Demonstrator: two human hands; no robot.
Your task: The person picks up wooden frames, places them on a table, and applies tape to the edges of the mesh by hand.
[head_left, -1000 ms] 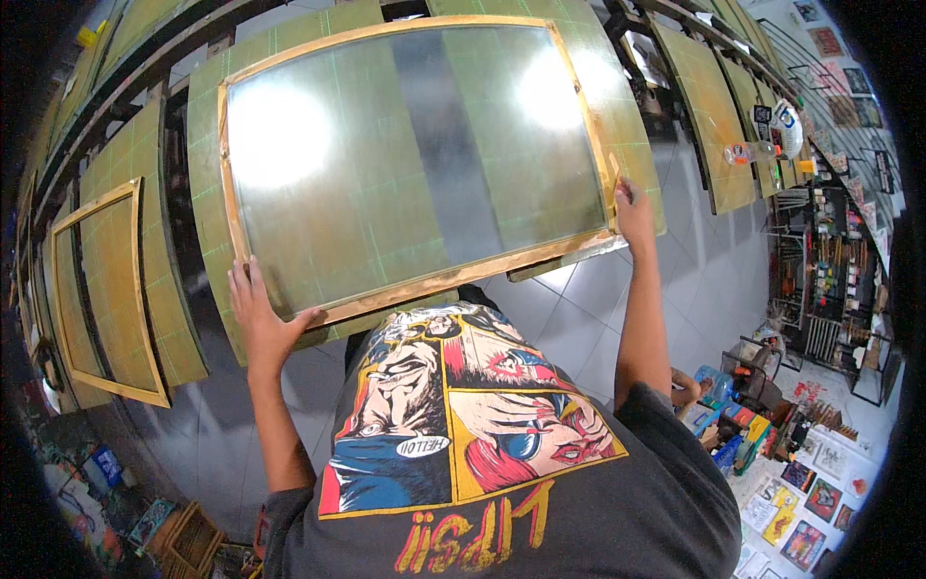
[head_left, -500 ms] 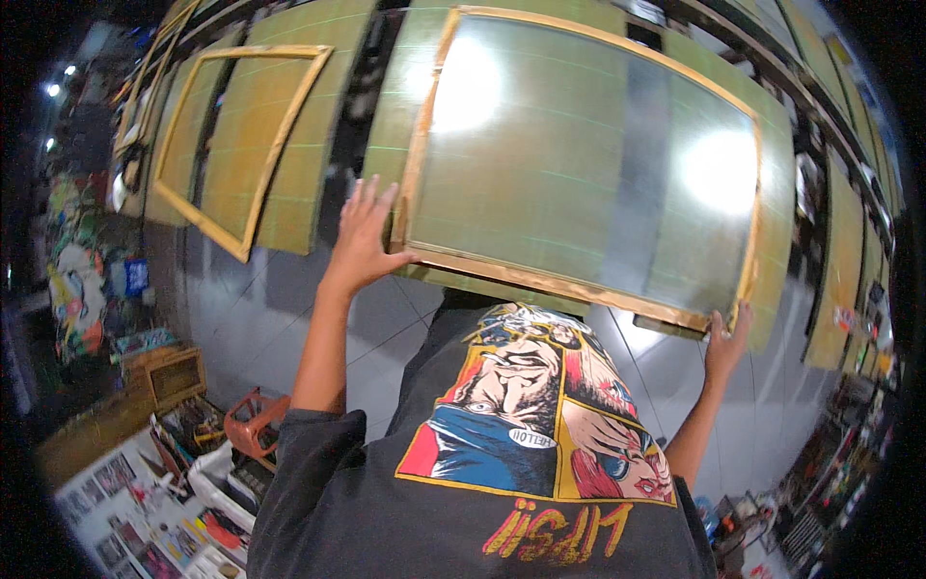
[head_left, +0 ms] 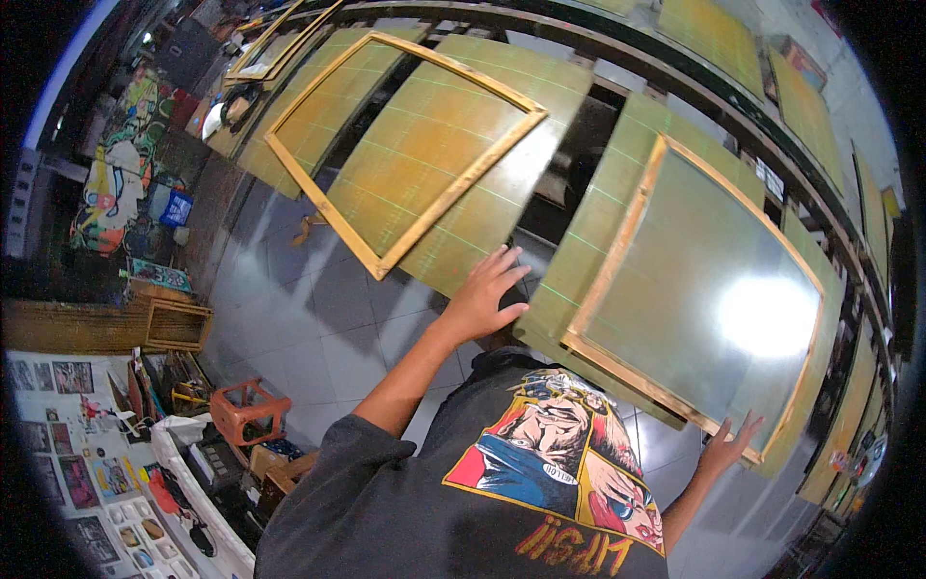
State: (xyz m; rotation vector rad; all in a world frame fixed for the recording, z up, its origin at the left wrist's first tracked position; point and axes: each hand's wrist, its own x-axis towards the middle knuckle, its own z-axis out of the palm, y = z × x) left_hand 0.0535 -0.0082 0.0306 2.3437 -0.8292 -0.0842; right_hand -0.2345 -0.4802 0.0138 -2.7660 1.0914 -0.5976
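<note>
A wooden screen-printing frame [head_left: 617,253] with pale translucent mesh lies on a greenish-yellow board [head_left: 590,227] at the right, bright lamp glare on its mesh. My right hand [head_left: 730,444] rests at its near right corner, fingers spread over the wooden edge. To the left of that frame, clear of it, my left hand [head_left: 489,294] is open with fingers apart, over the gap between two boards. Another wooden frame [head_left: 453,198] lies at an angle across the boards farther left, with nobody touching it; whether it carries mesh is hard to tell.
Dark rails [head_left: 675,82] run behind the boards, with gaps between them. An orange plastic stool [head_left: 249,410] stands on the tiled floor [head_left: 338,333] at the lower left. Beside it is a white-edged table [head_left: 227,526] with assorted items. More boards [head_left: 815,111] lie beyond the rails.
My view has swung left, so both frames appear farther right. My left hand has come away from the near frame's left corner; my right hand stays at the right corner with its fingers more spread.
</note>
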